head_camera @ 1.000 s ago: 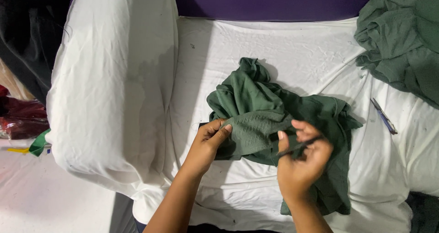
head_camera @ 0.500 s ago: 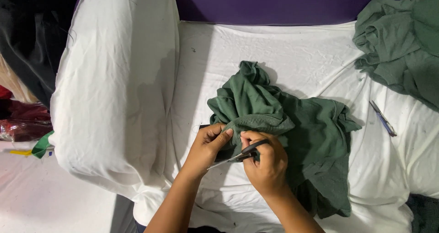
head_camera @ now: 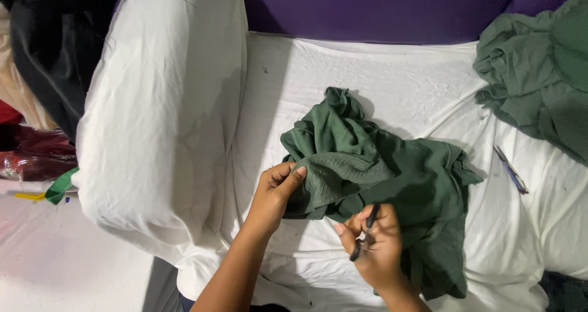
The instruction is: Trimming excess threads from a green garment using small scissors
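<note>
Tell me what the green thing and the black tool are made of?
The green garment looks like soft woven or knit cloth, matte, since it crumples into folds. The small black tool in the right hand looks like hard plastic or metal; too small to tell.

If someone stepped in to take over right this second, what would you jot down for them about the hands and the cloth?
Left hand: pinches the ribbed edge of the green garment, holding it up off the white sheet.
Right hand: grips a small dark tool, likely a thread snipper, just below that edge; it is not touching the cloth.
The garment lies crumpled mid-sheet. A second green pile sits at the far right, with a pen-like tool beside it.
Done: edge found and held. No cut or trimming is visible.
Left: working along the held edge, I would guess.
</note>
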